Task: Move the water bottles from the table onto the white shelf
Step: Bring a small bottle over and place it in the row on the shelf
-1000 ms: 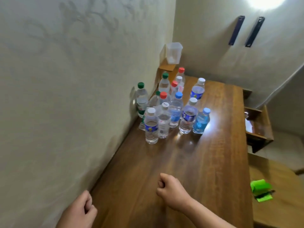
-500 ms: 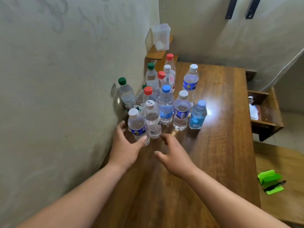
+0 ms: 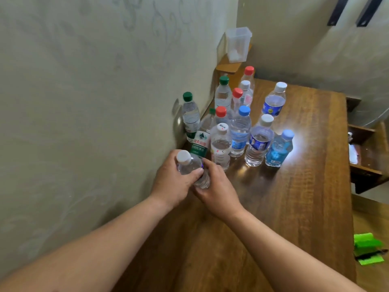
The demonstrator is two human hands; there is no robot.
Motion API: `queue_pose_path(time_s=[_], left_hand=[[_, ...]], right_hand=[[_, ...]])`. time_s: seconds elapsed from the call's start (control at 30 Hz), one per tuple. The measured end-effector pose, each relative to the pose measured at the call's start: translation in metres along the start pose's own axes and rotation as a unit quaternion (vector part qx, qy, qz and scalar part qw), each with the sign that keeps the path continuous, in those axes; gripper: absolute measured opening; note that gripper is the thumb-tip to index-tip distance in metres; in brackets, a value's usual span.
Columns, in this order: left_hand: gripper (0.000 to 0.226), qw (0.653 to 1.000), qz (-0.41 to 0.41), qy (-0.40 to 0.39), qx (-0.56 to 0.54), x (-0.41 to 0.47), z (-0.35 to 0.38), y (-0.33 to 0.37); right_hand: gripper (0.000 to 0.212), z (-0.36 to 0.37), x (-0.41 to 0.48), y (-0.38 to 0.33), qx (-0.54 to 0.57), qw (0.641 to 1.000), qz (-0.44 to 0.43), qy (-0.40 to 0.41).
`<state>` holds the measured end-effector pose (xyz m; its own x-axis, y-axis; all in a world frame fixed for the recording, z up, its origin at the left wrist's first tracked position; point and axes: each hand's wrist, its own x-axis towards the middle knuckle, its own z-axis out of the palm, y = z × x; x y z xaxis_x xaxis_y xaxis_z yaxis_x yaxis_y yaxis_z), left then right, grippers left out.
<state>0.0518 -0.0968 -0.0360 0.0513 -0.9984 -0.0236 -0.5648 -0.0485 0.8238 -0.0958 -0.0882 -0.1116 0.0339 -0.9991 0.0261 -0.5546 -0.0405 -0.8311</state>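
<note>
Several water bottles with white, red, green and blue caps stand bunched on the brown wooden table [image 3: 294, 207] by the left wall. A white-capped bottle [image 3: 187, 163] is tilted toward me at the near edge of the bunch. My left hand [image 3: 174, 180] wraps its upper body from the left. My right hand [image 3: 216, 184] holds its lower part from the right. Close behind stand a white-capped bottle with a red-print label [image 3: 220, 146], a blue-capped one [image 3: 240, 131] and a small blue-tinted bottle [image 3: 279, 148]. No white shelf is in view.
A clear plastic container [image 3: 237, 45] sits on a small wooden corner ledge above the table's far end. A wooden rack [image 3: 366, 165] stands past the table's right edge. A green object [image 3: 367, 247] lies on a lower surface at the right.
Both hands have closed on the nearest white-capped bottle and tipped it toward me. One second ago they were loose fists low at the table's near end.
</note>
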Motion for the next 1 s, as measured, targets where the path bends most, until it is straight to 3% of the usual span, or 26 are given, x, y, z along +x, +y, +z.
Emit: queue_pose_path(time_s=[0.1,0.27,0.37,0.5,0.73,0.87,1.0], left_hand=[[0.044,1.0,-0.004,-0.004,-0.024,-0.046,-0.038,0.005],[0.056,1.0,-0.003,-0.011,-0.029,-0.138,-0.1,-0.012],[0.078,0.999,-0.017,-0.014,-0.023,-0.2,-0.141,-0.031],[0.081,0.998,-0.051,-0.02,0.004,-0.298,-0.202,-0.061],[0.07,0.986,-0.065,0.151,-0.034,-0.478,-0.283,-0.092],[0.068,0.952,-0.117,0.277,-0.051,-0.565,-0.331,-0.118],[0.067,0.915,-0.145,0.377,0.018,-0.631,-0.379,-0.147]], right_hand=[[0.082,0.005,-0.027,-0.021,-0.002,0.997,-0.047,-0.054],[0.05,0.021,-0.105,-0.069,0.047,0.991,-0.062,-0.11],[0.048,0.033,-0.149,-0.105,0.048,0.986,-0.079,-0.141],[0.054,0.053,-0.213,-0.17,0.034,0.973,-0.122,-0.195],[0.056,0.116,-0.344,-0.302,0.042,0.909,-0.232,-0.343],[0.052,0.172,-0.419,-0.367,0.066,0.874,-0.267,-0.4],[0.056,0.244,-0.467,-0.412,0.072,0.848,-0.288,-0.439]])
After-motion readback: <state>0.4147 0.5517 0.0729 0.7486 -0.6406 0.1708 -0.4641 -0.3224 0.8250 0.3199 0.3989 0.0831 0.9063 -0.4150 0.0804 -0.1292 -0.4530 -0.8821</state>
